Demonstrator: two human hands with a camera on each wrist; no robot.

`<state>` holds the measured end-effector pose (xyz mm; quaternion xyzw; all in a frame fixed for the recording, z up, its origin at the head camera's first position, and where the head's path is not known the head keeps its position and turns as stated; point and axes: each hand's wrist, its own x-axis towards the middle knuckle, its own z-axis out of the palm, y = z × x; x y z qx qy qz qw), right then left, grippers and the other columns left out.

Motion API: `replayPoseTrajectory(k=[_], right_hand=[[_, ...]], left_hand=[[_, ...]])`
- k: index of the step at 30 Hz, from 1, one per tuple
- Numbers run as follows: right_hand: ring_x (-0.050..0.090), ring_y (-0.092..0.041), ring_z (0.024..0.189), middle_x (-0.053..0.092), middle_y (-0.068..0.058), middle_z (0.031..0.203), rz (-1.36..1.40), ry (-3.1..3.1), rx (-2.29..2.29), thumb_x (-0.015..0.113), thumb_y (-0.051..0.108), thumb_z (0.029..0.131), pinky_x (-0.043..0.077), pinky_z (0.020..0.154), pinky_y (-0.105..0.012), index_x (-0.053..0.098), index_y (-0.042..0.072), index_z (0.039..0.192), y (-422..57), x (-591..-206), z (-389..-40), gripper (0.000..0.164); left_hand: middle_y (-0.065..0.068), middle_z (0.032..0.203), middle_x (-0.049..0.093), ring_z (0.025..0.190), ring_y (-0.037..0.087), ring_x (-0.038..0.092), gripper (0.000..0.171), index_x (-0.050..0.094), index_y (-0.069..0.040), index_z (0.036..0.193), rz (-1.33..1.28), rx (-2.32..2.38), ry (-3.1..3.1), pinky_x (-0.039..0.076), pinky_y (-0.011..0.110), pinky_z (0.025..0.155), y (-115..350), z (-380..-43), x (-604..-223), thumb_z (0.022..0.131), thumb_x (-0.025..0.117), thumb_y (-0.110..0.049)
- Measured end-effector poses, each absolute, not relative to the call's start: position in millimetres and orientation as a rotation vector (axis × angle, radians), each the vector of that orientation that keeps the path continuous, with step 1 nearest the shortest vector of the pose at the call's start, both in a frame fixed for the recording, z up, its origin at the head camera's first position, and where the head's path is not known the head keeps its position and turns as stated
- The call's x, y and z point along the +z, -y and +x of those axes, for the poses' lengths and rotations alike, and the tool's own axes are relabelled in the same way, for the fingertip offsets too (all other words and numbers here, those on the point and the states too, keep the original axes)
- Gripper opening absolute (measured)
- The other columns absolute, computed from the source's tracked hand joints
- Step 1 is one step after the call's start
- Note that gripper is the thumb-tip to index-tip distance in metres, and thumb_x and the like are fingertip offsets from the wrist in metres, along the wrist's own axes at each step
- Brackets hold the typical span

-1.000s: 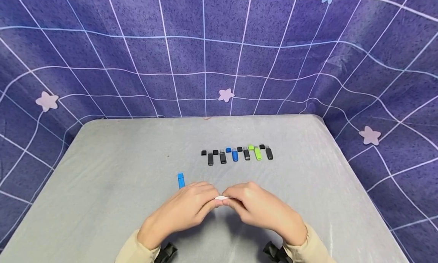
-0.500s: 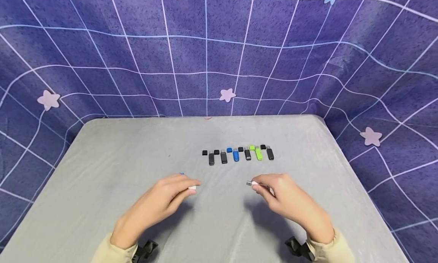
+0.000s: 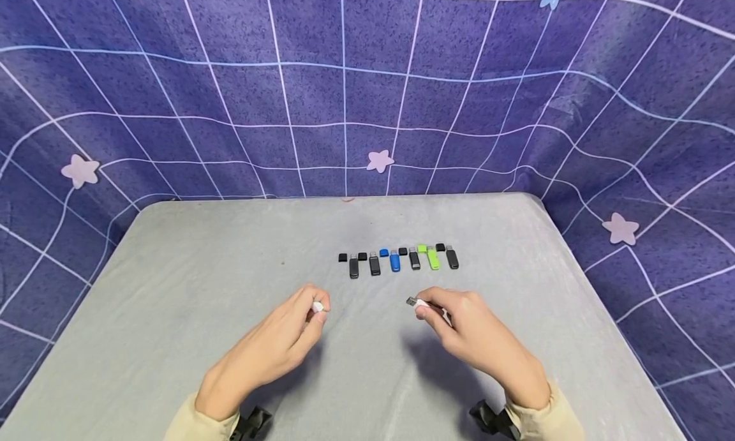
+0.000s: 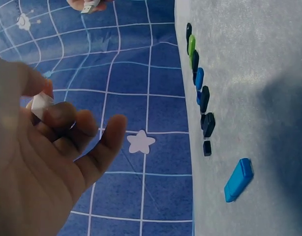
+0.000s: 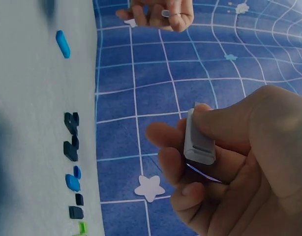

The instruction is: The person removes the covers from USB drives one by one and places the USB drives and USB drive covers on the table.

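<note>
Between thumb and fingers, my left hand (image 3: 267, 348) pinches a small white cap (image 3: 318, 307) above the table. Opposite it, my right hand (image 3: 479, 336) grips a white USB stick (image 5: 199, 137). Its bare metal plug (image 3: 411, 301) points toward the left hand in the head view. The two hands are apart, with a gap between cap and plug. A bright blue USB stick (image 4: 238, 180) with its cap on lies on the table; the left hand hides it in the head view.
Farther back on the grey table (image 3: 218, 249) lies a row of uncapped USB sticks, among them a black one (image 3: 353, 266), a blue one (image 3: 395, 261) and a green one (image 3: 433, 258). Each has its cap beside it. A purple gridded curtain (image 3: 310, 96) surrounds the table.
The hands, together at the white USB stick a second ago, have parted, and the cap has come off the plug. Since half a second ago the left fingers have curled more round the cap.
</note>
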<state>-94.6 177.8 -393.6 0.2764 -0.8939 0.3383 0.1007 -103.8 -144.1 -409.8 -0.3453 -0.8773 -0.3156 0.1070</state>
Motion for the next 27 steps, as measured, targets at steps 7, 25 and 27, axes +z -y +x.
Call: replayPoseTrajectory(k=[7, 25, 27], right_hand=[[0.045, 0.005, 0.058, 0.056, 0.016, 0.072, 0.768, 2.62, 1.082, 0.068, 0.015, 0.1, 0.044, 0.054, -0.018, 0.07, 0.021, 0.098, -175.7, -393.6, -95.4, 0.006], [0.057, -0.008, 0.077, 0.068, 0.009, 0.095, 0.433, 2.554, 1.372, 0.08, 0.013, 0.09, 0.05, 0.065, -0.023, 0.074, 0.024, 0.094, -170.6, -393.0, -98.0, 0.013], [0.055, -0.009, 0.074, 0.068, 0.01, 0.094, 0.423, 2.538, 1.376, 0.082, 0.014, 0.088, 0.047, 0.063, -0.023, 0.076, 0.024, 0.093, -169.4, -391.7, -97.9, 0.013]], left_hand=[[-0.004, 0.108, 0.061, 0.09, 0.003, 0.055, 0.023, 0.052, -0.009, 0.127, -1.04, -0.864, 2.56, 0.051, 0.026, 0.079, 144.9, -105.7, -414.8, 0.105, 0.054, -0.003], [-0.004, 0.113, 0.069, 0.106, 0.012, 0.062, 0.021, 0.069, -0.011, 0.115, -1.106, -0.927, 2.33, 0.045, 0.017, 0.094, 148.6, -112.7, -406.5, 0.094, 0.075, -0.011], [-0.003, 0.112, 0.069, 0.105, 0.013, 0.062, 0.018, 0.07, -0.011, 0.114, -1.118, -0.924, 2.289, 0.045, 0.017, 0.095, 148.9, -113.3, -405.9, 0.096, 0.073, -0.014]])
